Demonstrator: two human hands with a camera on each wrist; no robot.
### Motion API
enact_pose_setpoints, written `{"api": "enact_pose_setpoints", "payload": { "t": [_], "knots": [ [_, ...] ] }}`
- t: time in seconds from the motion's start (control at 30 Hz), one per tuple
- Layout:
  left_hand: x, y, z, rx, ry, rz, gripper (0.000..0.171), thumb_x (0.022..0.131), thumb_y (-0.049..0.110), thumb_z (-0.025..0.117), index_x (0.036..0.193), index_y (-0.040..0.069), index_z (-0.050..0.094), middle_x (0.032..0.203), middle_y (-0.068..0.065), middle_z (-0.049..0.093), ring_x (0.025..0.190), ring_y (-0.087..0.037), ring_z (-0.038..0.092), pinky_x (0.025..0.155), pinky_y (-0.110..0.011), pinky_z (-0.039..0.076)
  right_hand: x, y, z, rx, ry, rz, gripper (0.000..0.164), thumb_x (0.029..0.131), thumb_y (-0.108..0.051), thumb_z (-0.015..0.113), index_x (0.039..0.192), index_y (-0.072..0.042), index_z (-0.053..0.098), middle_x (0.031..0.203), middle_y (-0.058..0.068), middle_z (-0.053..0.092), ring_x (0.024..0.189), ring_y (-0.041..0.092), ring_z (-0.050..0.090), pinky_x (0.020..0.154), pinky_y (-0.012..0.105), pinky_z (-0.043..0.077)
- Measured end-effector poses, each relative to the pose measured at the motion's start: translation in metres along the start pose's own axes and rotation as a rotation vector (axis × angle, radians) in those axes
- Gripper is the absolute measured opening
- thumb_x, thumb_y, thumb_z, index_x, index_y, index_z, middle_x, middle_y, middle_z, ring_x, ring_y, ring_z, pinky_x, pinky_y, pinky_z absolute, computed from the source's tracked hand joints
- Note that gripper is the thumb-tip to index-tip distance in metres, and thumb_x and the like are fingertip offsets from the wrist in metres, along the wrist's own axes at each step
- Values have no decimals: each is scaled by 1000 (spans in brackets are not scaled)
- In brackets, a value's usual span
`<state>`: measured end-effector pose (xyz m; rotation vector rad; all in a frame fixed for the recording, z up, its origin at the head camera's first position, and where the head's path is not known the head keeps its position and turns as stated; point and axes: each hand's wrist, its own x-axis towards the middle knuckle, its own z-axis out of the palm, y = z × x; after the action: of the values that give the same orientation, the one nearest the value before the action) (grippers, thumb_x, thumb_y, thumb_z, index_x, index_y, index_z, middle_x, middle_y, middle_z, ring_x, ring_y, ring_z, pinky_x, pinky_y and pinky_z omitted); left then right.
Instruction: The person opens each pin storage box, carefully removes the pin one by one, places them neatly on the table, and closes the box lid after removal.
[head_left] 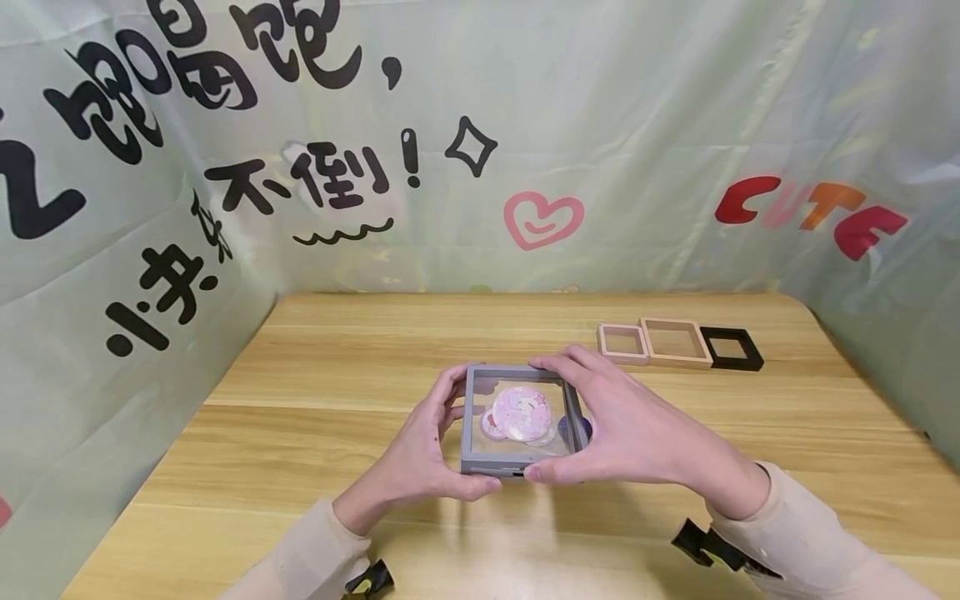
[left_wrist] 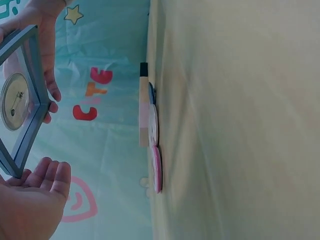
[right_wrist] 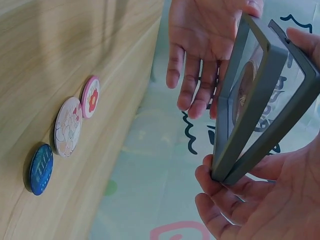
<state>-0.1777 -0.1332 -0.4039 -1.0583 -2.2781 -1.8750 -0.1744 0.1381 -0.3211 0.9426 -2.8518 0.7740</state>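
Both hands hold up a grey square display frame [head_left: 501,459] with clear film windows. My left hand [head_left: 422,446] grips its left side, thumb at the near edge. Across the right side, my right hand [head_left: 626,421] spans from far edge to near edge. A round pink cartoon pin badge [head_left: 522,412] shows through the film; its pin back [left_wrist: 15,102] faces down. In the right wrist view the frame's two halves [right_wrist: 252,107] meet near the right fingertips and stand slightly apart elsewhere. Beneath, on the table, lie a red-flower badge [right_wrist: 91,96], a pale pink badge [right_wrist: 68,126] and a blue badge [right_wrist: 41,170].
Toward the back right of the wooden table [head_left: 300,358] lie a small pink frame [head_left: 623,361], a larger tan frame [head_left: 678,362] and a black frame [head_left: 738,363], side by side. A printed cloth curtain [head_left: 637,100] encloses the table's back and sides.
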Motion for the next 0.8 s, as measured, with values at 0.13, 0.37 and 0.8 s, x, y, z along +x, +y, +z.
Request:
{"api": "enact_pose_setpoints", "payload": {
  "t": [0.13,0.37,0.8],
  "knots": [
    [0,-1,0,37,-2,14,114,65,11,99,159,14,35,149,-15,55,135,-38,54,118,-46,51,0,0,0,1,-8,6,103,67,-73,89,148,-18,59,127,-8,60,105,11,58,86,36,55],
    [0,3,0,22,24,-13,110,61,11,100,154,16,40,144,-11,59,129,-34,58,115,-46,53,3,0,-5,23,-50,18,104,69,-73,87,151,-17,57,131,-5,62,109,14,60,90,40,56],
    [-1,1,-3,-4,47,-52,108,62,10,98,152,21,41,143,-4,58,129,-23,58,114,-38,53,7,3,-21,97,-52,9,86,86,-65,81,156,-21,55,149,2,63,136,28,61,108,63,52]
  ]
}}
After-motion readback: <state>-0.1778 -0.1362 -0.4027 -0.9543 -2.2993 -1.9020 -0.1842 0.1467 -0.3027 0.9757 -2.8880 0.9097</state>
